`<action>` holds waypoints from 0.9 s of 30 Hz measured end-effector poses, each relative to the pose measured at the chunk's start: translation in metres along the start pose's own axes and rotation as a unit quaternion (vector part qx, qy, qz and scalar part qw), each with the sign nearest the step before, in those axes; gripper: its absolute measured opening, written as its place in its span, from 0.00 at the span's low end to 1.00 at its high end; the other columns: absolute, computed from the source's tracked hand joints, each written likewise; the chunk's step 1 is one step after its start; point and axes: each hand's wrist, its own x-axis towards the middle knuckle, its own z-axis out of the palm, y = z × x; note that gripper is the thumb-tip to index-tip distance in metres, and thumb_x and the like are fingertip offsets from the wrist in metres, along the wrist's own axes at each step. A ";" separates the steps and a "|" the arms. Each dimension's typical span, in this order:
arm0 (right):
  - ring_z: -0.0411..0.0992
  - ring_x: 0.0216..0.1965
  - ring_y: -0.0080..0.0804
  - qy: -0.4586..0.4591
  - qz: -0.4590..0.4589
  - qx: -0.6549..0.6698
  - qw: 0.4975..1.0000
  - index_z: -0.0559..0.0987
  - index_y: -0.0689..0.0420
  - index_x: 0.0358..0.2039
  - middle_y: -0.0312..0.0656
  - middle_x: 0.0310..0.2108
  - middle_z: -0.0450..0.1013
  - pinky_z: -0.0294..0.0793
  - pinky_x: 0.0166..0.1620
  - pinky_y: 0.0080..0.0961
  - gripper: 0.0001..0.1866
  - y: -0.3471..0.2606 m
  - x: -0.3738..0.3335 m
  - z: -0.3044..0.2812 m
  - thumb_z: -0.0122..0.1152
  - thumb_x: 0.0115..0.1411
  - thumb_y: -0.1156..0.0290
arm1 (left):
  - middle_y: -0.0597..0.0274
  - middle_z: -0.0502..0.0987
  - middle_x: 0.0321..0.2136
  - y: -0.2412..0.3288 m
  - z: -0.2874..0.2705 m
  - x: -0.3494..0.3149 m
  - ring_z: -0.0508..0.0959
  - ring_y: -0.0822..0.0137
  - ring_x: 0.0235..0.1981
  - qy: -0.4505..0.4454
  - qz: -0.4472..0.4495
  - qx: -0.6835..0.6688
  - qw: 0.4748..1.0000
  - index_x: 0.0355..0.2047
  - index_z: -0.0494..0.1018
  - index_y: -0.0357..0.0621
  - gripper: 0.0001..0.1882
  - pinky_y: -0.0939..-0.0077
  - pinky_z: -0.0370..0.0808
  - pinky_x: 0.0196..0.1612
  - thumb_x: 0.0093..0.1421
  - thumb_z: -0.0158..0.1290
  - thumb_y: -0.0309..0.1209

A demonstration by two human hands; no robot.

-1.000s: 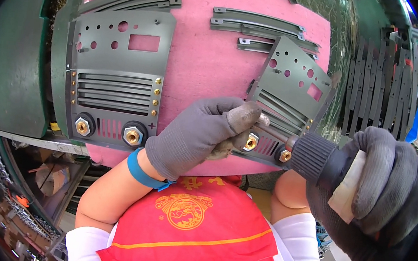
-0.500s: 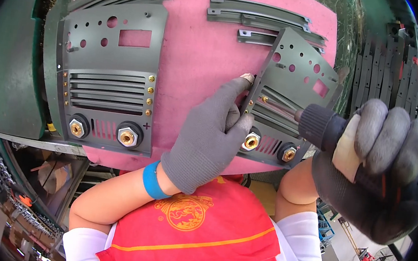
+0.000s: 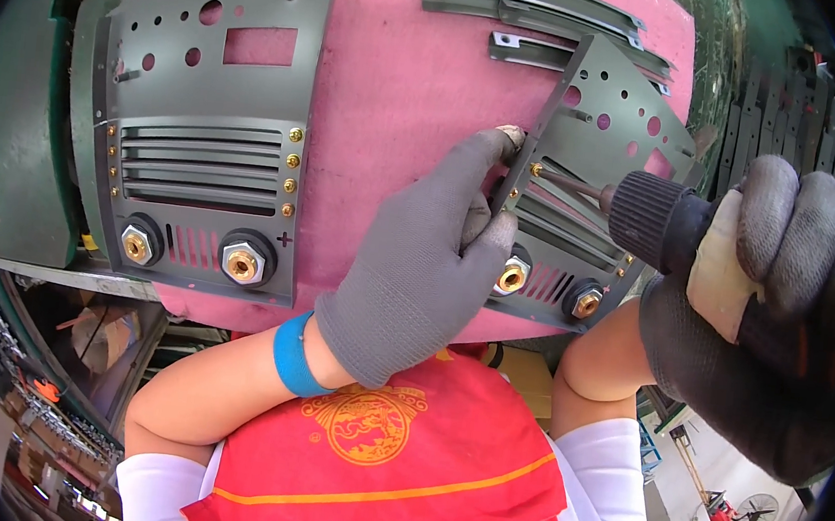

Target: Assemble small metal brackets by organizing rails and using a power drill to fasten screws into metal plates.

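Note:
My left hand (image 3: 418, 251), in a grey knit glove, grips the left edge of a tilted grey metal panel (image 3: 582, 141) between thumb and fingers. A dark power screwdriver (image 3: 648, 217) is held in my gloved right hand (image 3: 790, 251), which has tape around a finger. Its bit points left, and a small brass screw (image 3: 537, 170) sits at the tip, by the panel's left edge above the slots. Other brass screws line that edge nearer me. Two brass connectors with hex nuts sit at the panel's near end; my left fingertips are close to the left connector (image 3: 511, 277).
A similar panel (image 3: 178, 87) with brass screws and two connectors lies on the left of the pink mat (image 3: 397, 58). Dark metal strips (image 3: 537, 16) lie at the back. More dark strips (image 3: 793, 116) stand at the far right. A green surface (image 3: 16, 152) borders the left.
The screwdriver bit, with the brass screw at its tip, has moved away from me and slightly left against the panel's edge. My left hand keeps its grip. The whole view has shifted a little.

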 end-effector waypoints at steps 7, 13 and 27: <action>0.61 0.32 0.25 -0.013 -0.006 -0.007 1.000 0.72 0.51 0.36 0.35 0.30 0.63 0.63 0.36 0.27 0.15 0.003 0.003 0.004 0.62 0.62 0.53 | 0.69 0.56 0.20 -0.001 0.006 -0.001 0.60 0.79 0.22 0.032 0.029 0.005 0.999 0.60 0.68 0.35 0.25 0.81 0.63 0.27 0.61 0.53 0.20; 0.61 0.32 0.26 -0.029 -0.006 -0.022 0.999 0.73 0.51 0.38 0.34 0.30 0.63 0.62 0.35 0.27 0.15 0.007 0.006 0.009 0.59 0.65 0.53 | 0.69 0.57 0.19 -0.006 0.007 -0.001 0.60 0.78 0.21 0.045 0.050 0.029 0.997 0.59 0.68 0.36 0.24 0.80 0.63 0.26 0.61 0.53 0.20; 0.62 0.33 0.26 -0.185 0.155 -0.098 0.965 0.71 0.52 0.35 0.35 0.30 0.63 0.63 0.37 0.24 0.20 -0.052 -0.008 0.026 0.64 0.63 0.48 | 0.67 0.70 0.32 0.016 -0.016 -0.011 0.62 0.80 0.26 -0.031 -0.075 -0.153 0.985 0.59 0.67 0.36 0.20 0.84 0.65 0.30 0.68 0.46 0.27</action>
